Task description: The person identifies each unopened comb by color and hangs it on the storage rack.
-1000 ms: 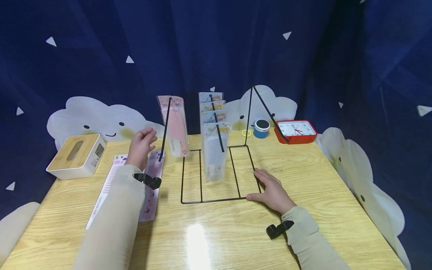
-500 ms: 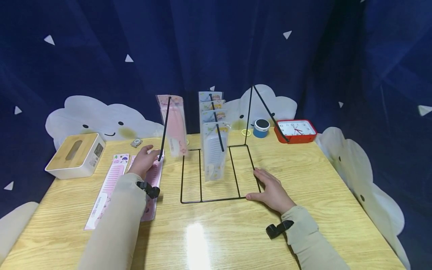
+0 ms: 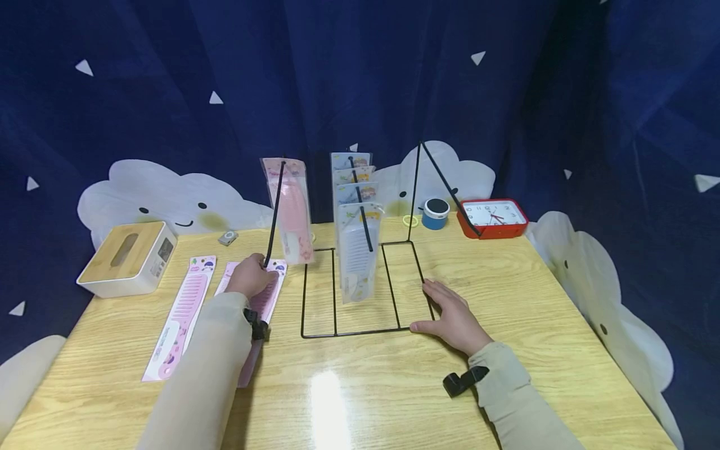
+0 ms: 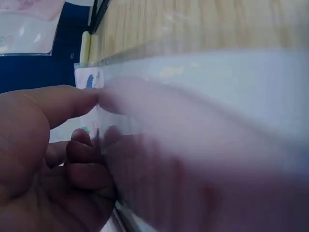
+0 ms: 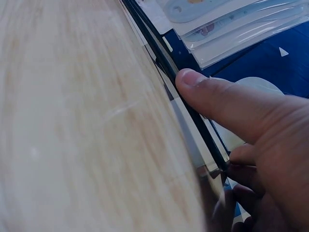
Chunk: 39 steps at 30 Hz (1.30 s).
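Observation:
My left hand (image 3: 247,276) pinches a pink comb in a clear packet (image 3: 269,303) near its top, the thumb on one face and curled fingers at the other. The packet slants up off the table, below a black hook of the wire display rack (image 3: 371,332). At the rack's front right corner rests my right hand (image 3: 452,319); in the right wrist view its thumb (image 5: 193,79) and curled fingers grip the base wire. One pink packaged comb (image 3: 294,222) hangs on the left hook. Several bluish packaged combs (image 3: 354,259) hang on the middle hook, and the right hook is bare.
Another pink packaged comb (image 3: 185,306) lies on the table at left, near a wood-lidded tissue box (image 3: 126,259). Behind are a small grey clip gadget (image 3: 227,237), a yellow ring (image 3: 410,221), a blue speaker (image 3: 435,215) and a red clock (image 3: 495,219).
My left hand has moved down and slightly right onto the nearer pink packet and taken hold of it. The packet has shifted and tilted. My right hand stays at the rack corner.

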Available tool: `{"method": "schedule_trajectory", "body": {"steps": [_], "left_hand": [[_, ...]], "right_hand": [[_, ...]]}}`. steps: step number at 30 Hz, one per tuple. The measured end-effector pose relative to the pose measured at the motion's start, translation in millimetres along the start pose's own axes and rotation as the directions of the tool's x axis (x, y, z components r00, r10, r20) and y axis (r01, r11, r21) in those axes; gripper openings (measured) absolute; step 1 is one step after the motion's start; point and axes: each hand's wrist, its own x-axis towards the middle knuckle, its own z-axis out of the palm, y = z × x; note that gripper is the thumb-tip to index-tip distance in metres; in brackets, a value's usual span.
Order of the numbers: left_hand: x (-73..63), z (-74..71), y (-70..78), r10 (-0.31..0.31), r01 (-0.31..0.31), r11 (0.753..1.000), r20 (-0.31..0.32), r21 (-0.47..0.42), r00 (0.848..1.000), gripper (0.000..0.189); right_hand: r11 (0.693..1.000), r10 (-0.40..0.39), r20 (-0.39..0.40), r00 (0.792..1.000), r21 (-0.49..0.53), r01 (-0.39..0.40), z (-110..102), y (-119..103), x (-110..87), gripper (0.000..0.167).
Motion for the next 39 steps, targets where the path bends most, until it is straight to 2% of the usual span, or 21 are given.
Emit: {"method": "schedule_trajectory", "body": {"steps": [5, 8, 11, 13, 17, 19, 22, 24, 28, 34, 35, 39], "left_hand": [[-2.8, 0.7, -2.0, -0.011, 0.011, 0.999, -0.009, -0.036, 1.0, 0.04], [-7.6, 0.2, -4.0, 0.023, -0.027, 0.995, -0.046, -0.093, 0.999, 0.031], [-15.3, -1.7, -3.4, 0.052, -0.067, 0.981, -0.089, -0.181, 0.995, 0.026], [-21.1, -3.4, -2.5, 0.054, -0.083, 0.963, -0.117, -0.258, 0.992, 0.025], [-33.9, -8.3, 0.2, 0.014, -0.085, 0.917, -0.181, -0.39, 0.983, 0.025], [-41.4, -11.1, 2.2, -0.011, -0.087, 0.894, -0.215, -0.44, 0.977, 0.027], [-53.9, -15.8, 4.8, -0.015, -0.112, 0.873, -0.256, -0.475, 0.967, 0.031], [-64.3, -19.0, 9.6, -0.014, -0.139, 0.844, -0.282, -0.518, 0.959, 0.033], [-86.7, -27.4, 27.2, -0.01, -0.215, 0.747, -0.333, -0.629, 0.943, 0.03], [-120.5, -43.5, 55.9, 0.053, -0.343, 0.64, -0.406, -0.687, 0.912, 0.018], [-126.1, -45.6, 59.4, 0.063, -0.362, 0.614, -0.414, -0.701, 0.908, 0.016], [-146.6, -49.6, 68.5, 0.115, -0.436, 0.479, -0.438, -0.762, 0.892, 0.011]], "right_hand": [[1.0, -0.001, -0.002, 1.0, -0.004, 0.001, 1, 0, 0.2, 0.102], [1.0, -0.005, -0.006, 1.0, -0.004, 0.005, 1, 1, 0.1, 0.102], [1.0, -0.007, -0.009, 1.0, -0.014, 0.007, 1, 2, -0.5, 0.102], [1.0, -0.002, -0.008, 1.0, -0.019, 0.002, 1, 3, -1.1, 0.102], [1.0, 0.004, -0.003, 1.0, -0.024, -0.004, 1, 4, -1.3, 0.102], [1.0, 0.006, -0.002, 1.0, -0.023, -0.006, 1, 4, -1.1, 0.102], [1.0, 0.004, -0.001, 1.0, -0.022, -0.005, 1, 4, -0.6, 0.101], [1.0, 0.005, -0.001, 1.0, -0.016, -0.005, 1, 3, -0.3, 0.101], [1.0, 0.008, -0.004, 1.0, -0.007, -0.008, 1, 2, 1.1, 0.102], [1.0, 0.001, -0.011, 1.0, -0.007, -0.001, 1, 2, 0.9, 0.102], [1.0, 0.0, -0.011, 1.0, -0.007, 0.0, 1, 2, 0.7, 0.102], [1.0, -0.01, -0.008, 1.0, -0.015, 0.009, 0, 1, -0.1, 0.102]]}}
